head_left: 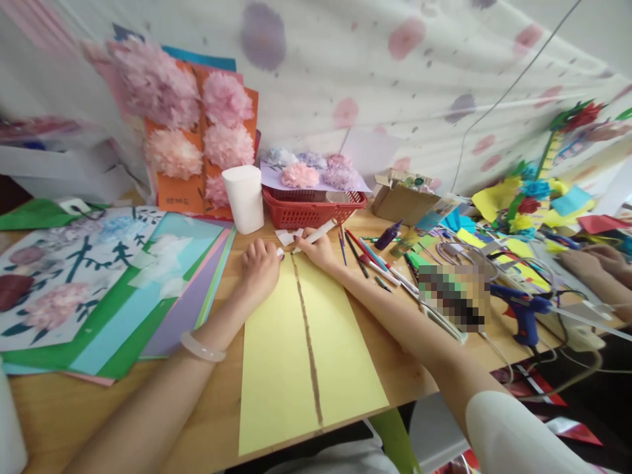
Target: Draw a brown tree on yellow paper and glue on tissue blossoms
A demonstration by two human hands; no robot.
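My left hand [261,266] is closed at the far edge of a yellow paper sheet [269,355], its fingertips pinching a small white piece [280,253]. Close beside it, my right hand [318,249] is closed on a white strip [323,230] that slants up to the right; I cannot make out whether it is paper or tape. A narrow, uneven brown line runs lengthwise down the yellow sheet. White paper scraps [288,236] lie just beyond my fingers.
A white paper roll [244,201] and a red basket [316,212] stand behind. Coloured papers [172,316] cover the left. Pens [358,253], a blue glue gun [523,309] and cables crowd the right. Another person's hands [587,266] are at far right.
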